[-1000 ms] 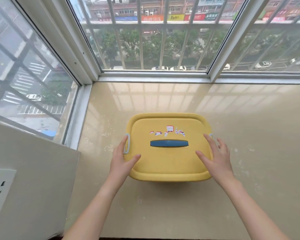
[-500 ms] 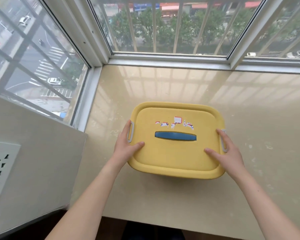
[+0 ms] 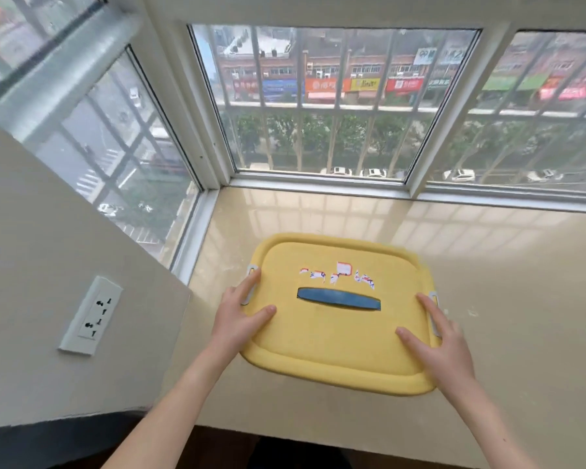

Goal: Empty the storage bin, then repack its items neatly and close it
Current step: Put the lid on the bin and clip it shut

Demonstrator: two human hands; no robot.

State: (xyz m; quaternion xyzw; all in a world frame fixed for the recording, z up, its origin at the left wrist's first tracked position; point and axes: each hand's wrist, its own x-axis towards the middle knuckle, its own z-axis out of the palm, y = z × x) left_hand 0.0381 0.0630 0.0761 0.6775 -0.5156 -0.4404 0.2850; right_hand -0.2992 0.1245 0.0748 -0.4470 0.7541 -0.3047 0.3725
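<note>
A yellow storage bin (image 3: 332, 343) stands closed on the beige stone sill, with a blue handle (image 3: 339, 298) set in its lid and torn sticker scraps above that. Grey latches sit at its left (image 3: 250, 269) and right (image 3: 433, 296) edges. My left hand (image 3: 239, 316) lies on the lid's left side, thumb on the lid and fingers straight over the left latch. My right hand (image 3: 440, 343) lies on the right side, thumb on the lid and fingers over the right latch. The bin's contents are hidden.
The beige sill (image 3: 508, 265) runs wide to the right and behind the bin. Barred windows (image 3: 332, 106) close the back and left. A wall with a white power socket (image 3: 92, 316) juts in at the left. The sill's front edge lies just below the bin.
My fingers have settled over both side latches and my thumbs now lie on the lid. The camera has tilted up, showing more of the window; the bin stays put.
</note>
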